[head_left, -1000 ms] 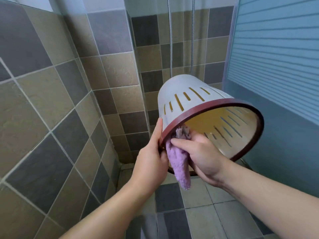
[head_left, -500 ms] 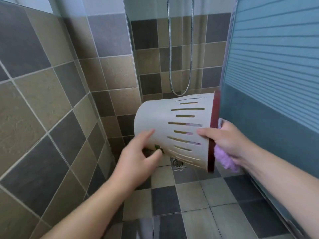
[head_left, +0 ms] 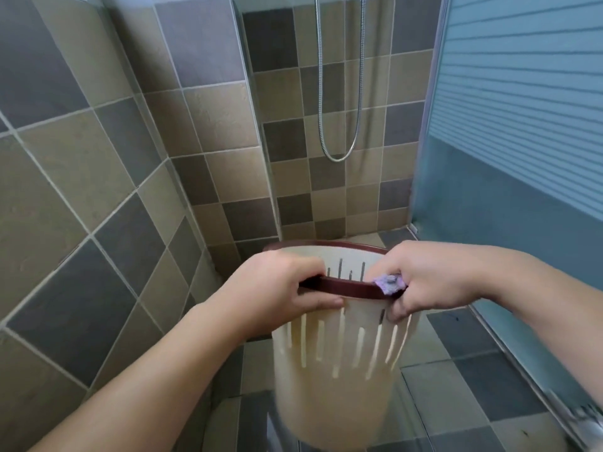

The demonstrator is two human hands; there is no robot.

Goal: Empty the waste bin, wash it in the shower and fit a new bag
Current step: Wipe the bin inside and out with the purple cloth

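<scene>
The waste bin (head_left: 336, 380) is cream plastic with vertical slots and a dark red rim. It stands upright in the air above the shower floor, mouth up. My left hand (head_left: 277, 288) grips the near rim on the left, thumb outside and fingers over the rim. My right hand (head_left: 424, 282) grips the rim on the right and presses a small purple cloth (head_left: 390, 283) against it. The bin's inside is mostly hidden behind my hands.
Tiled walls close in on the left and behind. A metal shower hose (head_left: 339, 151) hangs in a loop on the back wall. A frosted blue glass door (head_left: 509, 177) stands on the right, its track (head_left: 528, 363) along the tiled floor (head_left: 483, 380).
The bin has turned from lying sideways to upright, mouth up, and come lower and nearer. My left hand moved from its side wall to the rim. The right hand kept the cloth.
</scene>
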